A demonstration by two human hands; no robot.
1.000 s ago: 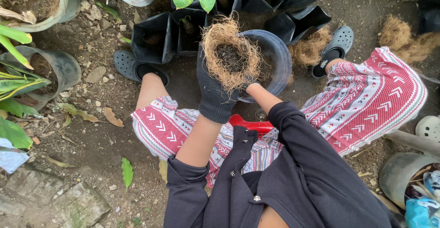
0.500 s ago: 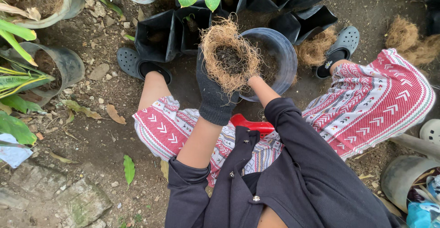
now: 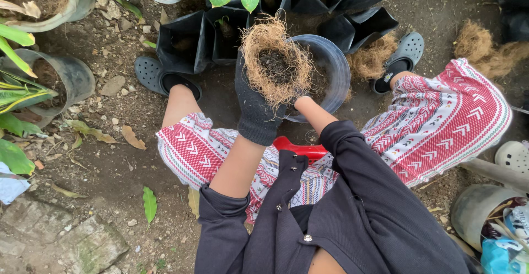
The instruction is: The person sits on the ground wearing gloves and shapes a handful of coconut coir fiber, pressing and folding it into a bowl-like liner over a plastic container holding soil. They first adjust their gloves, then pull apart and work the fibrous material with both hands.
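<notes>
Overhead, the gloved left hand (image 3: 254,108) cups a nest of coconut fibre (image 3: 277,60) at twelve o'clock; the right hand, probably beneath it, is hidden, grip untellable, over the dark pot (image 3: 336,70).

Soft, even daylight fills the scene, bright enough to show detail everywhere, with no hard shadows and no glare. The black nursery bags (image 3: 209,37) at the top swallow light and read as nearly featureless dark patches. Focus is sharp across the ground (image 3: 99,158), with slight wide-angle stretching toward the edges and no motion blur.
</notes>
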